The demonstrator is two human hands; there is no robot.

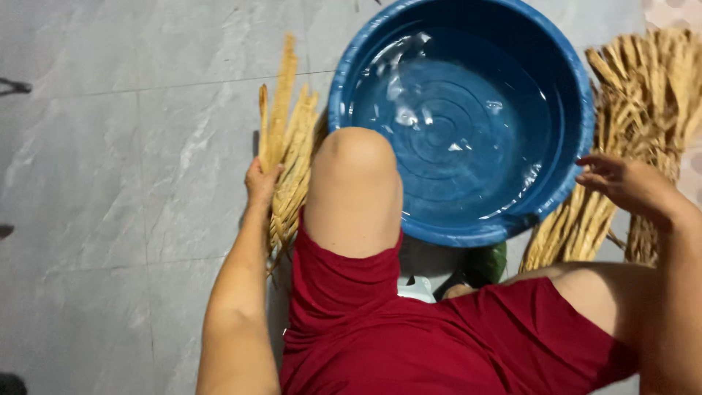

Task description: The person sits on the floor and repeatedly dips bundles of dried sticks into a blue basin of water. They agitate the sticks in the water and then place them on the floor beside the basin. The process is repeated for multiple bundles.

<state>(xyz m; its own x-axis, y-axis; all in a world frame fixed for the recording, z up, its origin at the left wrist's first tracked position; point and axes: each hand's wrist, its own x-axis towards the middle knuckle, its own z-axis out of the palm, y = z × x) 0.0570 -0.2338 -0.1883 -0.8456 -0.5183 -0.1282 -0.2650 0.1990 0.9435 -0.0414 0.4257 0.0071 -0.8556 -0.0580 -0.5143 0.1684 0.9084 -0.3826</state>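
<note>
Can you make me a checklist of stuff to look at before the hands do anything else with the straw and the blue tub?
1. Water in the blue tub: ok, there is clear water in it.
2. Left hand on the small straw bundle: ok, it rests against it on the floor.
3. Right hand holding something: not ok, open above the big straw pile.
4. Straw in the tub: not ok, none inside.
5. Tub steady beside the knee: cannot tell.

Right-hand straw pile (643, 110) cut off by frame edge, basin (461, 117) rim too
</note>
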